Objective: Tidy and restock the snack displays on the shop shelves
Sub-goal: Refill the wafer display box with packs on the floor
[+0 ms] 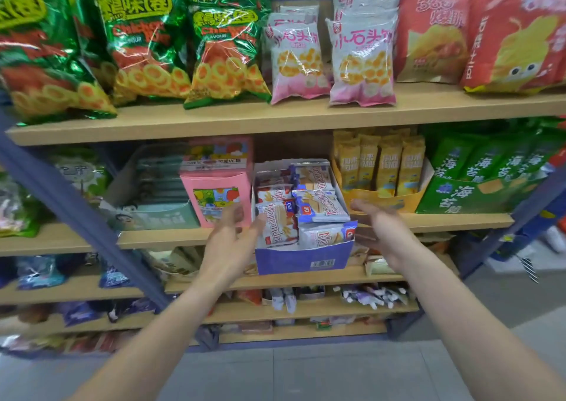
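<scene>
Head view: pink box and yellow box flank wafer box.

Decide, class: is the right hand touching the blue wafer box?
Apart. The head view shows the right hand open beside the blue wafer box, with shelf edge and background visible between its fingers and the box's side.

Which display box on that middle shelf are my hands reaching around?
The blue wafer box, sticking out over the shelf edge between the pink box and yellow box, which sit further back.

Blue box, pink carton, green bags.
</scene>
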`<state>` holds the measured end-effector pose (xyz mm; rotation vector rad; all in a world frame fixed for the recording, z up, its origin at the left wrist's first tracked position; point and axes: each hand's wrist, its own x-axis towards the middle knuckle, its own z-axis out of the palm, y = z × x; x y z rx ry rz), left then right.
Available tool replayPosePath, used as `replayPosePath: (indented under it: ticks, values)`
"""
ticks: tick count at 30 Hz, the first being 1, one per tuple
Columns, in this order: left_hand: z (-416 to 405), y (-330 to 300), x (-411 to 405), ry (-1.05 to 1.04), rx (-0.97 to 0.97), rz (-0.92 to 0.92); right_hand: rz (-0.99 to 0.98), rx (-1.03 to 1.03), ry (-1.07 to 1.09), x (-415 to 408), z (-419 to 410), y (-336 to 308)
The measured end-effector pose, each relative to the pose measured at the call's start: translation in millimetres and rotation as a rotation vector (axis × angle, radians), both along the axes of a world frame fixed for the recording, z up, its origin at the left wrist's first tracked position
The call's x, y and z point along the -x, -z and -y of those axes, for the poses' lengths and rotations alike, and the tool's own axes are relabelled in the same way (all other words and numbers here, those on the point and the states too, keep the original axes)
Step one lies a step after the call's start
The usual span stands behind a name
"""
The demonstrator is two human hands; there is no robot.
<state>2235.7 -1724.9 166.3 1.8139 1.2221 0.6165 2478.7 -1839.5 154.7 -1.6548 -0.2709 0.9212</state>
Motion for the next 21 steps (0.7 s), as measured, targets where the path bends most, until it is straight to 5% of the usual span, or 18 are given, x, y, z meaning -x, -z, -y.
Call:
replayPosePath:
  ticks: [7, 13, 21]
  values:
    - [40, 34, 22, 0.059, 0.137, -0.003, 0.383, -0.058, -0.220, 60, 64, 20]
    - [10, 53, 7, -0.142, -0.039, -0.045, 0.588, 0.010, -0.017, 53, 25, 41]
    - [-29, 56, -28, -0.140, -0.140, -0.314, 0.749, 0.201, 0.065, 32, -32, 41]
